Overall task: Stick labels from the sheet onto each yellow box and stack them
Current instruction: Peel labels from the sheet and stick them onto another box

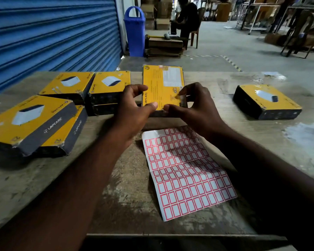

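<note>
A yellow box (161, 86) lies in the middle of the table with its printed back up. My left hand (134, 107) grips its left edge, thumb on the near corner. My right hand (194, 104) curls over its near right corner, thumb and forefinger on the box top; whether they pinch a label I cannot tell. The label sheet (185, 173), white with red-framed labels, lies flat on the table just in front of the box. Several more yellow boxes (65, 84) sit at the left, some stacked in twos. A single yellow box (266, 100) lies at the right.
The worn wooden table (134, 205) ends close to me. A blue roller shutter (53, 33) stands at the left. Beyond the table are a blue bin (135, 31), flat cartons and a person seated on a chair (187, 17).
</note>
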Motion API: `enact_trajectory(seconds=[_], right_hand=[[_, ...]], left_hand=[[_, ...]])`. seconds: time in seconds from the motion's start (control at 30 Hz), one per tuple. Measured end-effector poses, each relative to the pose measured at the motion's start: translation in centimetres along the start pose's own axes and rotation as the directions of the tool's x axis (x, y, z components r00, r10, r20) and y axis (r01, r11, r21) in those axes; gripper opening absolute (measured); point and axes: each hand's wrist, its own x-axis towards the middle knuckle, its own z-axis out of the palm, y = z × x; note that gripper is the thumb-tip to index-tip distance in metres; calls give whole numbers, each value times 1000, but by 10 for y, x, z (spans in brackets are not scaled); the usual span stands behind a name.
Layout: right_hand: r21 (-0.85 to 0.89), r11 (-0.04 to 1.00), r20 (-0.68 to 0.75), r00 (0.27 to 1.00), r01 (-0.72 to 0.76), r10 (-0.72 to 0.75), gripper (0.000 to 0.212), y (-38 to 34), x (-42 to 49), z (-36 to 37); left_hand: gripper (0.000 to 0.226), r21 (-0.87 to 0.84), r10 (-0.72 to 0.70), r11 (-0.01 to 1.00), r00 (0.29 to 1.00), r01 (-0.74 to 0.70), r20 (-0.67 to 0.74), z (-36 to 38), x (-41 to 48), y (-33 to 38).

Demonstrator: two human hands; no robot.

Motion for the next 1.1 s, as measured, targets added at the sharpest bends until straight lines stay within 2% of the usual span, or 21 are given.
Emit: enact_trajectory(seconds=[0.1,0.27,0.37,0.43,0.53,0.57,0.73,0.8,0.87,0.93,0.97,1.03,1.1], right_hand=[[56,995,48,995,-84,82,60,-1,0,-1],[319,924,97,977,-210,189,52,-6,2,-8],[410,851,156,945,-328,289,72,-5,5,-13],[450,790,236,909,-416,345,78,-5,6,-18],[471,739,353,870,-482,343,48,-7,5,-24],[475,733,356,868,-487,347,47,-7,5,-24],[435,758,353,867,-486,353,69,-5,7,-20],[410,778,349,870,-475,347,63,-6,7,-19],[384,811,328,886,-441,327,48,-7,6,-19],[312,874,296,912,-373,283,36,-10,4,-18],[265,909,269,930,-322,251,39,-12,2,-17],[131,973,187,968,-192,165,57,-16,-2,-14],[-40,996,108,991,-77,81,67,-21,-5,-14]], left_hand=[[49,-8,1,1000,1000,-1,11,0,0,-1],[59,-45,-33,998,998,35,44,1,-1,-1],[71,-71,-76,994,993,82,89,1,-1,-1],[69,-69,-76,994,990,85,123,1,-1,-1],[62,-62,-54,996,983,66,174,4,-2,-2],[64,-55,-52,997,982,63,184,5,-2,-2],[86,91,29,995,990,-42,135,10,-6,-5],[83,108,34,993,992,-48,125,9,-5,-4],[75,140,34,989,991,-52,126,9,-5,-3],[67,180,45,981,990,-68,131,8,-4,-3],[63,197,51,977,990,-77,134,9,-3,-4],[55,226,68,969,989,-97,132,8,-1,-6],[50,228,71,969,989,-99,126,8,-2,-5]])
